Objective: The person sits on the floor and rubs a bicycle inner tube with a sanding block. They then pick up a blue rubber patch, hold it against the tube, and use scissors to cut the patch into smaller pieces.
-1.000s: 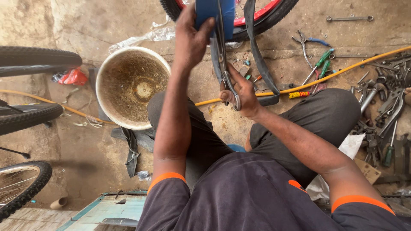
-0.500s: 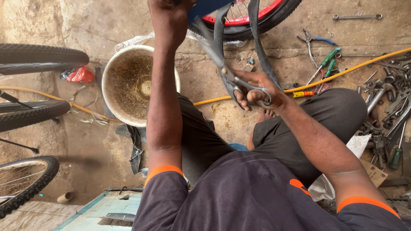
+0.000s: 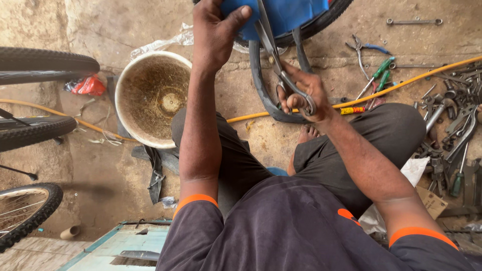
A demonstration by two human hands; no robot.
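Observation:
My left hand [image 3: 216, 30] is raised and grips the edge of a blue sheet of material [image 3: 286, 12] at the top of the view. My right hand [image 3: 304, 93] has its fingers through the handles of a pair of metal scissors [image 3: 273, 55], whose blades point up into the blue sheet. A black strip of rubber tube [image 3: 261, 85] curves down behind the scissors, below a bicycle wheel [image 3: 321, 25] with a red rim. I sit on the ground in dark trousers and a dark shirt with orange trim.
A dirty white bucket [image 3: 153, 98] stands left of my left arm. Bicycle tyres [image 3: 47, 65] lie at the left edge. A yellow hose [image 3: 401, 85] crosses the concrete floor. Pliers, screwdrivers [image 3: 374, 75] and several spanners [image 3: 452, 120] are scattered at the right.
My left hand has lifted the blue sheet higher. The scissors have swung up with my right hand, and their blades now reach the sheet. The view has shifted a little.

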